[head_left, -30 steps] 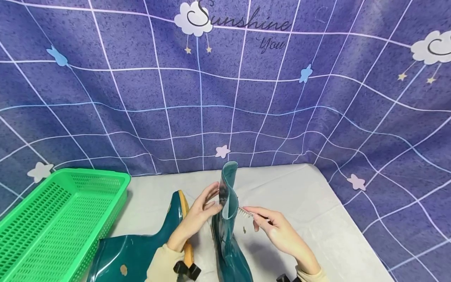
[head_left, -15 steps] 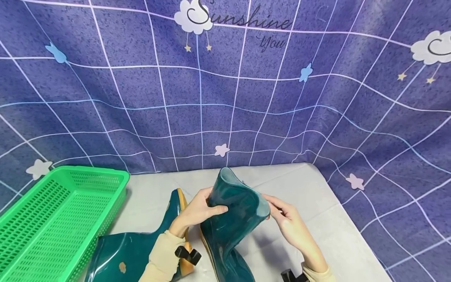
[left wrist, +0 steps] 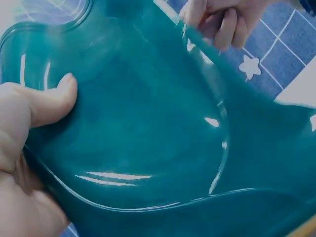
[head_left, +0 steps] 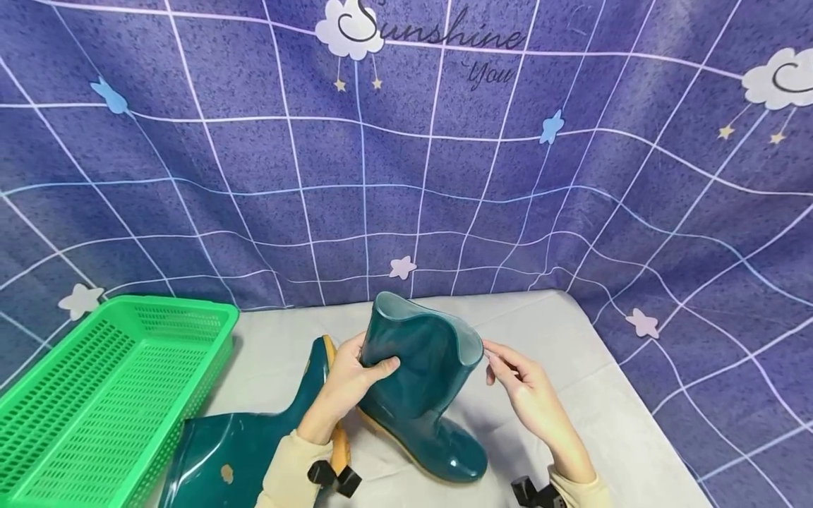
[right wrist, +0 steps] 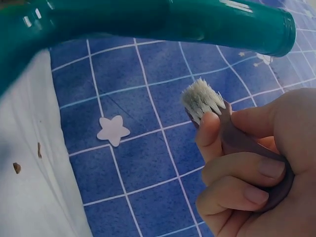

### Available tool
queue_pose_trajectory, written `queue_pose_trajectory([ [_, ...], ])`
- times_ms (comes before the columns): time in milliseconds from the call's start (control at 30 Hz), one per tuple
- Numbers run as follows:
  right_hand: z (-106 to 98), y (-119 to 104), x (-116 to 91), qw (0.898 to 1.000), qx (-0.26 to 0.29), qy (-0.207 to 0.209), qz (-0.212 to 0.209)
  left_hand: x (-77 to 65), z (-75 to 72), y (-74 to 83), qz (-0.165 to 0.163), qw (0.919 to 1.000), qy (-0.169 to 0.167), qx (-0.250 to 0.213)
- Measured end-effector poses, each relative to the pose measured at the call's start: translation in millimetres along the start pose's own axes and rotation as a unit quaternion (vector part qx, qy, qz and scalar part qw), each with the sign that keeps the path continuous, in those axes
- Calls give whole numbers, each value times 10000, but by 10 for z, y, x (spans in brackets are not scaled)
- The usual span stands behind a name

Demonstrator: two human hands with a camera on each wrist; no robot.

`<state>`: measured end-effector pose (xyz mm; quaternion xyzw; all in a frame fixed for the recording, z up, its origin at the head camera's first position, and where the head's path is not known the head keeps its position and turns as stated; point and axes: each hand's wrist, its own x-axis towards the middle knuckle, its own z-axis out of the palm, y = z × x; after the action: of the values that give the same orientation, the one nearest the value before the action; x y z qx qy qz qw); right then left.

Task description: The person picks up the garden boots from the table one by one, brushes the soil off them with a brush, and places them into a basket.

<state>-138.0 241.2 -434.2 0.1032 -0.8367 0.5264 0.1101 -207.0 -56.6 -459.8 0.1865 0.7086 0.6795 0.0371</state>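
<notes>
A dark green rubber boot (head_left: 413, 374) stands tilted at the middle of the white-covered table, its opening up and its toe toward the lower right. My left hand (head_left: 346, 374) grips the boot's shaft from the left; in the left wrist view its thumb (left wrist: 57, 101) presses on the shaft's side. To the right of the boot's opening is my right hand (head_left: 524, 384). In the right wrist view its fingers curl round the brown handle of a small brush (right wrist: 237, 138) with pale bristles, apart from the boot. In the head view the brush is mostly hidden.
A second green boot (head_left: 235, 444), with a tan sole and a brown spot, lies on its side at the left. Beyond it is a green plastic basket (head_left: 231, 339). Brown bits (right wrist: 17, 168) lie on the white cover. A blue patterned curtain (head_left: 406, 162) hangs behind.
The boot has turned from edge-on to broadside, its toe now pointing lower right. My right hand with the brush has shifted slightly right, beside the boot's rim. My left hand still grips the shaft.
</notes>
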Motion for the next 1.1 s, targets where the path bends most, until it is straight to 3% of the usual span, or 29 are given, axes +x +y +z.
queue_pose_trajectory([
  [67, 2, 9, 4, 10000, 10, 27, 47, -49, 45, 38, -101, 9983, 571, 41],
  [167, 7, 26, 9, 9999, 8, 90, 47, -127, 143, 100, -227, 9875, 1558, 46],
  [333, 31, 39, 1, 9997, -81, 168, 148, -244, 316, 136, -202, 9544, 2971, -211],
  [500, 65, 52, -1, 9995, -187, 180, 181, -377, 516, 143, 97, 9204, 3884, -441],
  [667, 151, 59, 8, 9994, -297, 63, 168, -494, 695, 90, 317, 9016, 4303, -309],
  [833, 234, 59, 4, 9989, -415, -86, 221, -617, 782, -5, 374, 8878, 4582, -210],
  [933, 251, 56, -9, 9985, -482, -10, 255, -693, 795, -54, 150, 8926, 4505, 11],
  [1100, 292, 48, -15, 9963, -835, -83, 186, -775, 720, -107, -114, 9158, 3998, 357],
])
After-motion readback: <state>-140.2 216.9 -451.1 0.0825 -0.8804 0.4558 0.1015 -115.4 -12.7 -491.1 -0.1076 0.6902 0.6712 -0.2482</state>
